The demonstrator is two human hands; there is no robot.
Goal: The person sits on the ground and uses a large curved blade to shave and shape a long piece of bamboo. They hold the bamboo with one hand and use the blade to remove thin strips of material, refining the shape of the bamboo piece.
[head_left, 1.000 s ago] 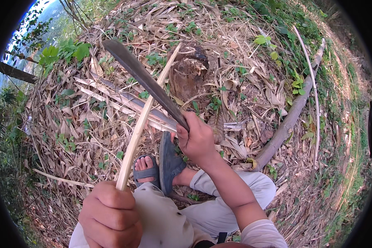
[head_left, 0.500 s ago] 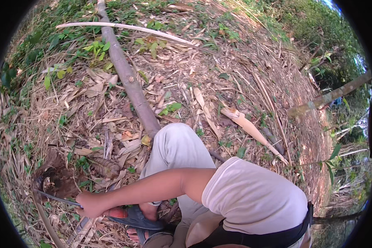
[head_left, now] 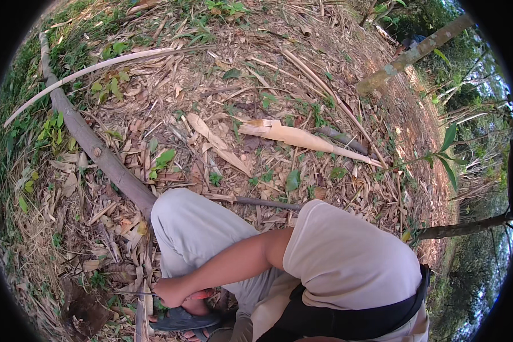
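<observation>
Right hand grips a thin blade above sandal.

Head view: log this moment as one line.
right hand grips a thin blade near sandal | left hand out of view | fallen branch on leaf litter

One hand showing, one sandal underfoot, one grey branch across the litter, one pale split cane, two leaning trunks at right.

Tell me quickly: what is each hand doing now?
Left hand: not in view.
Right hand: closed in a grip on a thin blade near the sandal.
</observation>
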